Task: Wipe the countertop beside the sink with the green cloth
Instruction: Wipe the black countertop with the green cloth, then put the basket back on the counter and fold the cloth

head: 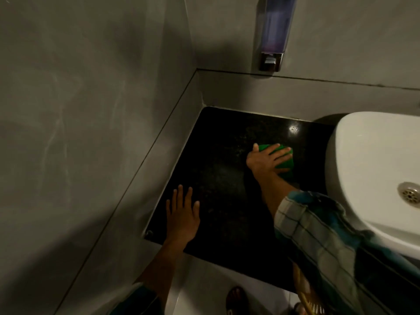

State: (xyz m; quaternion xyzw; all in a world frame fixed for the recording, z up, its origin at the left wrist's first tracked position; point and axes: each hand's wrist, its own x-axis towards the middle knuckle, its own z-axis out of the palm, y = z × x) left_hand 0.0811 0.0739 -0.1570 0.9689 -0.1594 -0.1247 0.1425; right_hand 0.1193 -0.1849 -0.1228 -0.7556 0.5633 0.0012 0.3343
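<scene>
Mid-wipe, the right hand (pixel 263 159) presses the green cloth (pixel 286 168) flat under spread fingers (pixel 280 155) on the bench (pixel 227 183) just beside the sink (pixel 363 155), the left hand (pixel 181 214) braced flat with straight fingers; next, I judge, a sweep toward the wall (pixel 91 110).

soap dispenser (pixel 273 30): no txt/brand I can read, too dim
sink (pixel 352 137): no maker's mark I can make out
countertop (pixel 227 201): no label or nos. legible
</scene>
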